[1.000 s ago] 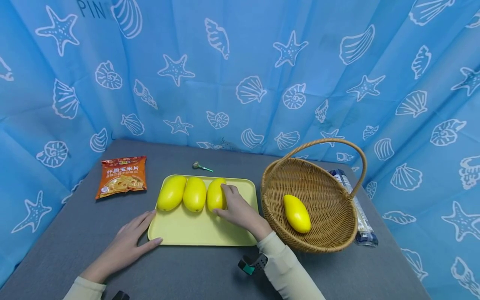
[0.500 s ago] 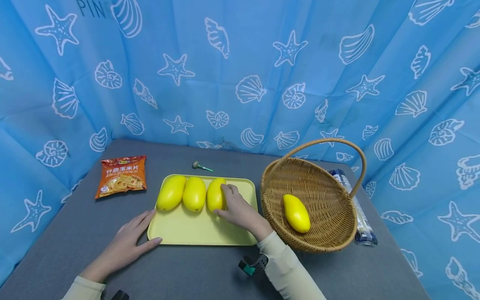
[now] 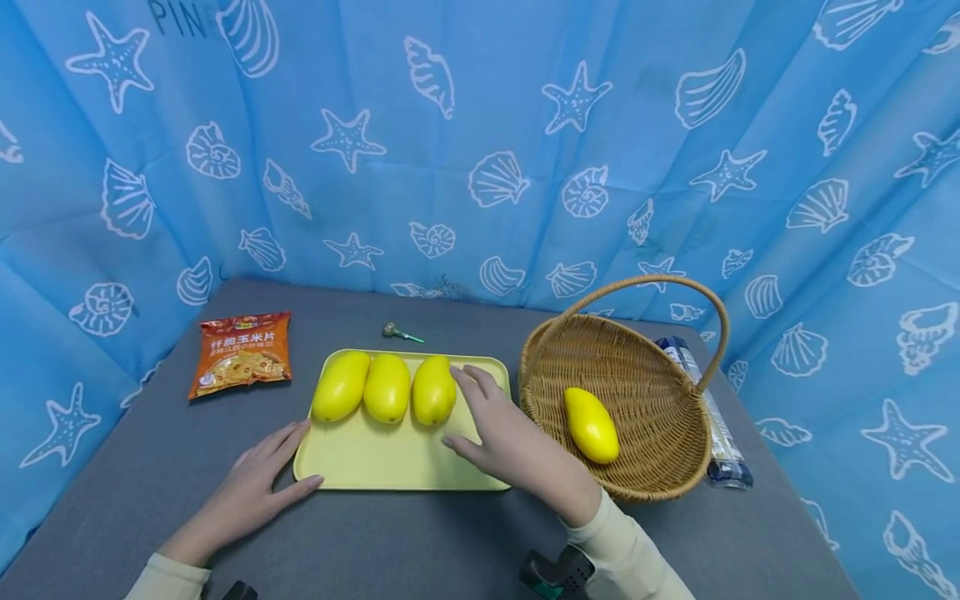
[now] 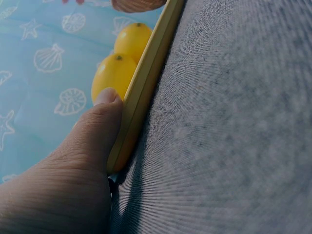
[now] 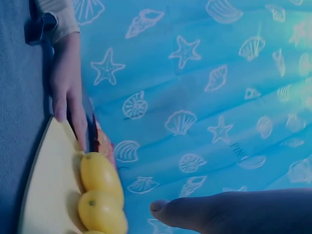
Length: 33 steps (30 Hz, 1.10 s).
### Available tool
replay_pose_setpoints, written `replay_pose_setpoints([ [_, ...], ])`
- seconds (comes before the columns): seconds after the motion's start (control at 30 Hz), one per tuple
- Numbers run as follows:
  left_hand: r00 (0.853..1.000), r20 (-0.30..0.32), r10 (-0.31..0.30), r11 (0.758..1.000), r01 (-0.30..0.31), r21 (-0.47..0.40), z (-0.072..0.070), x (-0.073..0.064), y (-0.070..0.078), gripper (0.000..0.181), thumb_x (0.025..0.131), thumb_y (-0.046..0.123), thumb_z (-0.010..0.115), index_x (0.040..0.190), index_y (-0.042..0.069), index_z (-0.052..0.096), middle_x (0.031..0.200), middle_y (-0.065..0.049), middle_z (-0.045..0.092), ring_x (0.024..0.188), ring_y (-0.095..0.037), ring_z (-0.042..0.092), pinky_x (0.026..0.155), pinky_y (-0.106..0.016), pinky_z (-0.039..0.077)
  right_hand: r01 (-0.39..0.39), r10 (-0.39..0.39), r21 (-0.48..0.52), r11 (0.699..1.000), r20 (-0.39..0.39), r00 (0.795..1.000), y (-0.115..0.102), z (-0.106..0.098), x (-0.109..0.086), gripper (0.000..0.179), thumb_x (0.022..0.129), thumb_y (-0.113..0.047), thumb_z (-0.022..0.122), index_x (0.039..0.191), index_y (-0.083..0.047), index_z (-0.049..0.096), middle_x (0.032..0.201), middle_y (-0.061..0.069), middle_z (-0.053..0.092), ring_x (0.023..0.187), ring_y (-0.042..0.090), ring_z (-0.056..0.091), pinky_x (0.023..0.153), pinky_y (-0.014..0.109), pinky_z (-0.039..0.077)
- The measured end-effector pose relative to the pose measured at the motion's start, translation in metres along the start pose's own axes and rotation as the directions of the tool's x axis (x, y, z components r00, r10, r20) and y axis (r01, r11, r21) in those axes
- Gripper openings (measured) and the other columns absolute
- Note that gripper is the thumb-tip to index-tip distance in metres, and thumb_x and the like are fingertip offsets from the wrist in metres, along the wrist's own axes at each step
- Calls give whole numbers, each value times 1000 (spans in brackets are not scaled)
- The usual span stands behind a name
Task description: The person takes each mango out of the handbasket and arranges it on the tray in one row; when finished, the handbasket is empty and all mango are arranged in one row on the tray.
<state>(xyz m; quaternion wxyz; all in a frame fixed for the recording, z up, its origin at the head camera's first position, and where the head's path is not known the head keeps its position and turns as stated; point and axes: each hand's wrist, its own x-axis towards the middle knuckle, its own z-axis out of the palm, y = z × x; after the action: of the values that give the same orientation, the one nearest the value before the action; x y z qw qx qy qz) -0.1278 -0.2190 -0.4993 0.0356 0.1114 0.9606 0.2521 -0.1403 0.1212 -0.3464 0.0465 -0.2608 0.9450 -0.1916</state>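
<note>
Three yellow mangoes lie side by side along the back of a pale yellow tray [image 3: 360, 462]: a left mango [image 3: 341, 386], a middle mango [image 3: 387, 389] and a right mango [image 3: 434, 391]. My right hand [image 3: 513, 429] hovers over the tray's right part, just beside the right mango, with thumb and fingers spread and nothing between them. At the tray's front left corner my left hand [image 3: 255, 482] rests with extended fingers. In the left wrist view its thumb [image 4: 105, 109] touches the tray rim [image 4: 139, 102]. Another mango [image 3: 592, 426] lies in a wicker basket [image 3: 663, 400] to the right.
An orange snack bag [image 3: 243, 352] lies at the back left. Behind the tray is a small lollipop-like item [image 3: 401, 332] with a green stick. A blue and clear package [image 3: 723, 446] lies partly behind the basket, whose tall handle [image 3: 645, 282] arches up. A blue curtain [image 3: 450, 150] surrounds the table.
My right hand has let go of the right mango and drawn back to the right, its fingers opening. That mango stays on the tray. My left hand has not moved.
</note>
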Motion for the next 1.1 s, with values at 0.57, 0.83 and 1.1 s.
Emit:
replay_pose_setpoints([
  [0.57, 1000, 10, -8, 1000, 8, -4, 0, -1, 1, 95, 84, 72, 49, 152, 9, 28, 149, -22, 35, 131, -45, 35, 99, -70, 27, 130, -132, -153, 980, -1, 991, 44, -48, -59, 59, 91, -30, 67, 140, -8, 44, 137, 8, 48, 120, 20, 53, 94, 37, 51],
  [0.83, 1000, 2, -4, 1000, 4, -5, -1, -1, 1, 93, 85, 71, 50, 152, 10, 27, 148, -23, 35, 131, -45, 35, 99, -70, 26, 51, -48, -166, 985, 22, 999, 83, -58, -67, 48, 93, -26, 64, 134, -4, 52, 127, 11, 56, 113, 26, 59, 92, 43, 52],
  [1.1, 1000, 10, -4, 1000, 4, -10, 0, 0, 0, 94, 84, 71, 49, 152, 11, 26, 148, -22, 35, 131, -45, 36, 98, -69, 27, -60, 79, -153, 986, 121, 990, 120, -65, -64, 52, 92, -27, 65, 132, 4, 51, 130, 24, 54, 115, 39, 55, 94, 53, 48],
])
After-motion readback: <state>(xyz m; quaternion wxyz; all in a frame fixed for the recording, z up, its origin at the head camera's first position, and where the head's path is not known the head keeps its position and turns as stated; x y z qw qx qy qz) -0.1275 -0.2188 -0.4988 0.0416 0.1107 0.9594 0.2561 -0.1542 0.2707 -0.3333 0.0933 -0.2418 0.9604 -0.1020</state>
